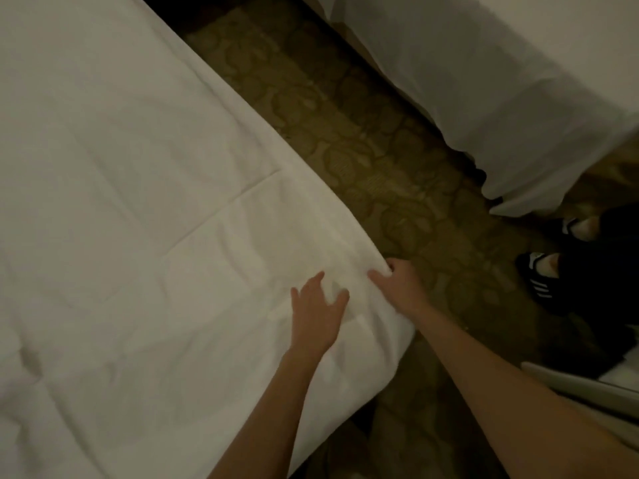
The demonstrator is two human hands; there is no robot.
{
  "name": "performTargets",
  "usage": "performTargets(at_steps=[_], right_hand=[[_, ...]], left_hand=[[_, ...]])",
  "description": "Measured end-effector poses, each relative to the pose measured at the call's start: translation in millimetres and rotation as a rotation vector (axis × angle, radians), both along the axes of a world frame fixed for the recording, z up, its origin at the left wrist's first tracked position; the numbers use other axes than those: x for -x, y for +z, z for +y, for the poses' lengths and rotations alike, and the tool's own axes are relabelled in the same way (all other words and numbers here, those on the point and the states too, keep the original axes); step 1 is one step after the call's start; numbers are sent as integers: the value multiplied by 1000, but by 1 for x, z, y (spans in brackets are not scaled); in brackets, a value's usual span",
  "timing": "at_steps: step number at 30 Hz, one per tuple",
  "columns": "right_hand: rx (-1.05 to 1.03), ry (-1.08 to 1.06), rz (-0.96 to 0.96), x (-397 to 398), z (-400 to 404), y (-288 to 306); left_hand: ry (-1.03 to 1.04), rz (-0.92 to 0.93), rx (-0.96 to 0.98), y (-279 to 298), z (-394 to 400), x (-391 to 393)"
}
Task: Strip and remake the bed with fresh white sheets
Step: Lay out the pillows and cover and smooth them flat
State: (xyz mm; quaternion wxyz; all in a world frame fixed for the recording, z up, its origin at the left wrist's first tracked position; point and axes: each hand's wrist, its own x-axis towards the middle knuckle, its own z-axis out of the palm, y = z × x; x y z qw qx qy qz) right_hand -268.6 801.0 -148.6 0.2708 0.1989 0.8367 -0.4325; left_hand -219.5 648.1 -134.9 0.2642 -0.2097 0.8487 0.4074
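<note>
At bed corner: white sheet (pixel 145 209) spread over mattress. Left hand (pixel 316 314) flat, fingers splayed, pressing cloth; right hand (pixel 397 285) pinching sheet edge. Risk: uneven pull drags fabric askew, rumpling smoothed surface.

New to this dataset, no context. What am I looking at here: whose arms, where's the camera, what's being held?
No robot here: a person wears one wide-angle camera on the head, looking down at their own bare hands. The left hand lies with spread fingers on the white sheet that covers the bed. The right hand pinches the sheet's edge at the bed's side. Between this bed and a second white-covered bed is patterned carpet. At right, black shoes with white stripes stand on the carpet; whose they are is unclear.
</note>
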Motion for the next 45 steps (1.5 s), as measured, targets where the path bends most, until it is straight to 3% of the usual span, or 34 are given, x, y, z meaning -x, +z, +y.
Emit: performTargets(at_steps=[3,5,11,21,25,30,34,36,38,41,43,45], right_hand=[[-128,261,64,-20,-43,31],[-135,400,96,-37,-82,44],[74,549,156,-97,-199,82],[275,868,214,-241,-418,103],[176,1028,140,-287,-472,77],[-86,1271,20,-311,-501,41],[41,964,152,-313,-533,45],[132,848,229,-313,-556,49],[154,853,237,-314,-582,47],[58,856,174,-311,-615,38],[-32,796,54,-302,-630,30],[-120,770,-75,-292,-639,23]], left_hand=[[460,-85,-327,20,-13,17],[562,-147,-399,32,-32,21],[570,54,-81,49,-144,-9],[661,101,271,97,-392,-159],[708,-22,273,77,-445,-225],[705,-219,-41,46,-468,-295],[890,-72,-215,50,-510,-321],[1047,36,-163,54,-545,-337],[1109,76,25,52,-579,-363],[1118,-37,350,48,-615,-406],[1226,-126,389,45,-633,-429],[1358,-180,298,39,-647,-448]])
